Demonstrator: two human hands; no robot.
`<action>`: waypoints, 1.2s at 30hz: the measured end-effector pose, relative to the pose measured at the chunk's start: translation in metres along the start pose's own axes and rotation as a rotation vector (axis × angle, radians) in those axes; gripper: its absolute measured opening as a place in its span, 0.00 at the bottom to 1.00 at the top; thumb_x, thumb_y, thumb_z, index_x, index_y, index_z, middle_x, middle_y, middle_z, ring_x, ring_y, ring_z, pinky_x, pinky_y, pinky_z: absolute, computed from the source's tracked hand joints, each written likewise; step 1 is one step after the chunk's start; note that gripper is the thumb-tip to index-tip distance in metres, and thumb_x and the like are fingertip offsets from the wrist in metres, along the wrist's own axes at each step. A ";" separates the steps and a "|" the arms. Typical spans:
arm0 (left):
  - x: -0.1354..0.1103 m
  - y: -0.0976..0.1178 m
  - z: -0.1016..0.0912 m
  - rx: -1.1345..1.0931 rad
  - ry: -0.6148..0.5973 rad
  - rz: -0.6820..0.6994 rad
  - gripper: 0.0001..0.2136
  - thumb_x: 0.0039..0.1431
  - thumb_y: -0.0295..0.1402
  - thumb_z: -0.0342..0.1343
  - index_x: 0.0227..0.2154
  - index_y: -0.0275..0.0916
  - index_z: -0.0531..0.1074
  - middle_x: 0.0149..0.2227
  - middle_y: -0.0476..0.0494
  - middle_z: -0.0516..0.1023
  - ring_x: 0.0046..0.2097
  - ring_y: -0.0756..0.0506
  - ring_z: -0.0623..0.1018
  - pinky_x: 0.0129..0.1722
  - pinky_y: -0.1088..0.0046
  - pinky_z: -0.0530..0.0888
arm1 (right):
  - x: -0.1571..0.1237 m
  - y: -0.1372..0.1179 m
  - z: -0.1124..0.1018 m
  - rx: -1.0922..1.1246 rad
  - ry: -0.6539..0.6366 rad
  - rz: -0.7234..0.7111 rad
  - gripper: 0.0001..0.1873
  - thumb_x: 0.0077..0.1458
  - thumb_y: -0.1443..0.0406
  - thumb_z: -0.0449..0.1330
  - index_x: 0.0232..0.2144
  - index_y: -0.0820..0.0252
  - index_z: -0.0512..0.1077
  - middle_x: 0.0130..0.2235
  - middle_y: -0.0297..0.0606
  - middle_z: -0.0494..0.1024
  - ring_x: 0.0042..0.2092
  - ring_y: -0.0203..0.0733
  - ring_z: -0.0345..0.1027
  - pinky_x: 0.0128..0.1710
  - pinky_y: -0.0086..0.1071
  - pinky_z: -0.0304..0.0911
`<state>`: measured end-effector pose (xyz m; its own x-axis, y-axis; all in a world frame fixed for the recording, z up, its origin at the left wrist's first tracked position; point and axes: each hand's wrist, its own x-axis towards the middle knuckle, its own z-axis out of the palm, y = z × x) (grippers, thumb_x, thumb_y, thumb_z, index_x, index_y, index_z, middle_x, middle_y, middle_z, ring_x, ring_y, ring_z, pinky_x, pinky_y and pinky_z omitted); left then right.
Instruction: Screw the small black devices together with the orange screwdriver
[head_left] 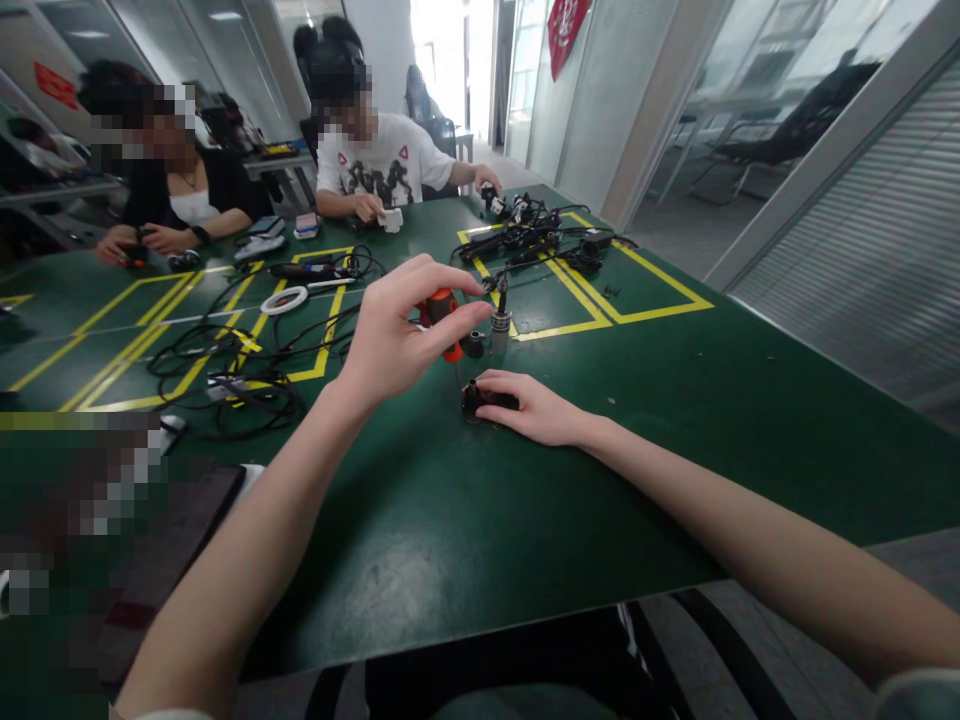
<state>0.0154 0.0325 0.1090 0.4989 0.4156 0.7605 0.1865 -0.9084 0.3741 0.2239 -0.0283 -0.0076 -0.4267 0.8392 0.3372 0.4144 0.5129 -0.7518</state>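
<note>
My left hand (401,335) is closed around the orange handle of a small screwdriver (444,318), held upright with its thin shaft pointing down. The tip meets a small black part (474,397) lying on the green table (420,520). My right hand (529,405) rests flat on the table with its fingers pressed on that black part, holding it in place. Just behind the hands stand a small black ring-shaped piece (474,346) and a grey metal cylinder (500,328).
Tangled black cables (225,370) and a white ring (283,300) lie at the left among yellow floor-tape lines. More black gear (529,235) sits at the far side. Two other people sit across the table, hands on small items. A dark flat object (187,540) lies near left.
</note>
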 end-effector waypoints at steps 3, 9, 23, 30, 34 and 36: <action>0.000 0.000 -0.001 0.011 -0.024 0.002 0.13 0.71 0.41 0.56 0.40 0.39 0.81 0.38 0.43 0.82 0.39 0.46 0.79 0.44 0.68 0.78 | 0.000 0.000 0.000 -0.003 -0.003 -0.006 0.14 0.67 0.61 0.63 0.50 0.61 0.80 0.51 0.46 0.82 0.52 0.50 0.77 0.56 0.45 0.72; -0.002 0.004 -0.003 -0.213 -0.126 -0.079 0.19 0.72 0.37 0.48 0.58 0.39 0.77 0.47 0.42 0.84 0.43 0.44 0.84 0.42 0.68 0.82 | -0.001 0.001 -0.001 -0.023 0.000 -0.002 0.14 0.66 0.61 0.64 0.50 0.60 0.80 0.49 0.46 0.82 0.50 0.49 0.77 0.54 0.44 0.73; -0.003 0.000 -0.003 -0.304 -0.104 -0.099 0.18 0.71 0.37 0.56 0.59 0.45 0.80 0.45 0.44 0.86 0.42 0.44 0.85 0.40 0.68 0.84 | 0.000 -0.002 -0.006 -0.025 -0.043 -0.040 0.16 0.66 0.63 0.63 0.53 0.62 0.80 0.51 0.48 0.82 0.53 0.50 0.78 0.57 0.46 0.73; -0.003 0.002 -0.002 -0.267 -0.086 -0.091 0.18 0.70 0.34 0.55 0.59 0.46 0.79 0.48 0.43 0.86 0.42 0.46 0.84 0.42 0.68 0.83 | 0.000 0.000 -0.005 -0.030 -0.049 -0.044 0.16 0.66 0.64 0.63 0.54 0.63 0.79 0.52 0.48 0.81 0.53 0.49 0.77 0.57 0.44 0.72; -0.003 0.000 -0.001 -0.176 -0.034 -0.042 0.15 0.69 0.37 0.60 0.56 0.45 0.80 0.46 0.44 0.84 0.45 0.44 0.83 0.42 0.68 0.82 | -0.001 0.002 -0.006 -0.024 -0.069 -0.049 0.19 0.63 0.67 0.63 0.56 0.63 0.78 0.53 0.48 0.81 0.55 0.49 0.77 0.58 0.43 0.72; -0.003 -0.001 0.000 -0.138 -0.025 -0.026 0.14 0.68 0.37 0.61 0.54 0.43 0.80 0.45 0.44 0.84 0.44 0.45 0.82 0.40 0.70 0.81 | -0.002 0.005 -0.011 -0.021 -0.085 -0.046 0.24 0.59 0.73 0.61 0.57 0.62 0.78 0.53 0.46 0.81 0.54 0.47 0.77 0.57 0.42 0.72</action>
<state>0.0137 0.0325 0.1066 0.5165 0.4360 0.7370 0.0825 -0.8820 0.4640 0.2357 -0.0251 -0.0051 -0.5117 0.7969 0.3211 0.4090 0.5547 -0.7246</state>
